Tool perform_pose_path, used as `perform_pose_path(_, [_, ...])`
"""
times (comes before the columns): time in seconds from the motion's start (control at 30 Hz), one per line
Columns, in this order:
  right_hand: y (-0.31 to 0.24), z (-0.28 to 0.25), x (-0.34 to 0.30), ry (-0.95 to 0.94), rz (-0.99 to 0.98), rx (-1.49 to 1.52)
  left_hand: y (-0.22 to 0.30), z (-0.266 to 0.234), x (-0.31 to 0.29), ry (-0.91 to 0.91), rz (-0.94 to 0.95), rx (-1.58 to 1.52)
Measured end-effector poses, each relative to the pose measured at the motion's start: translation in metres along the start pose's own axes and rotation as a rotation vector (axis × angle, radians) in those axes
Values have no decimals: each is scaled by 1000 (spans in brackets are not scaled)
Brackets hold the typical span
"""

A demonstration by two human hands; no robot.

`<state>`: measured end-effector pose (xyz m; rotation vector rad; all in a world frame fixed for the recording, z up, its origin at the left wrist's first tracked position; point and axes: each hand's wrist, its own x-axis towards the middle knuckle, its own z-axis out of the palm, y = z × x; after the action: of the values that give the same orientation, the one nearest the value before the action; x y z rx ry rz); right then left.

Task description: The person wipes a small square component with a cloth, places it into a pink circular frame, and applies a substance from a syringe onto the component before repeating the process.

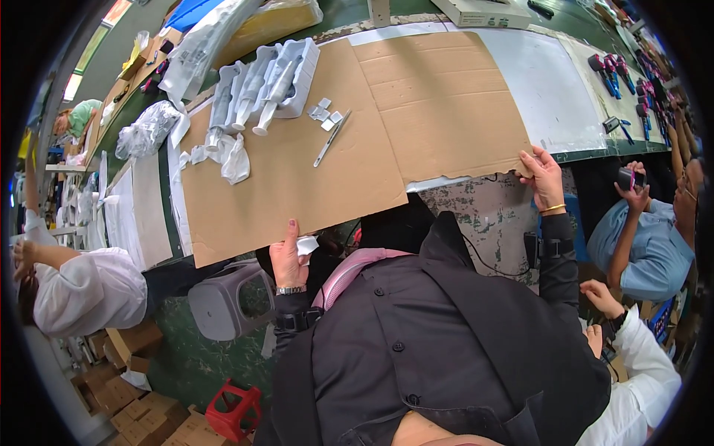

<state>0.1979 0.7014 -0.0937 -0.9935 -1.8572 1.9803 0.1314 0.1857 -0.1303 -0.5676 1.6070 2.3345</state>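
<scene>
A large flat brown cardboard sheet (357,141) covers the workbench in front of me. My left hand (288,256) grips its near edge at the left, with a small white scrap (306,244) beside the fingers. My right hand (543,175) pinches the sheet's near right corner. On the far part of the cardboard lie white moulded trays (260,85) with white tube-shaped parts, several small grey squares (325,115), a slim metal tool (332,138) and crumpled clear bags (230,160).
A grey plastic stool (227,301) stands under the bench at my left, a red one (234,409) lower down. Seated people flank me on both sides. Red and blue hand tools (617,74) lie on the bench at far right. Cardboard boxes (130,405) sit on the floor.
</scene>
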Motion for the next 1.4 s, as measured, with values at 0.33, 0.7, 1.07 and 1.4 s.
perform_pose_path(0.33, [7, -40, 9, 159, -201, 406, -9, -9, 4, -9, 12, -19])
perform_pose_path(0.7, [-36, -50, -9, 377, -411, 412, 1, -13, 2, -55, 19, -14])
perform_pose_path(1.07, [-48, -81, -48, 522, -626, 592, -8, -34, 10, -82, -23, -25])
perform_pose_path(1.4, [-31, -34, -58, 53, -413, 761, 5, -39, 12, -138, -69, 24])
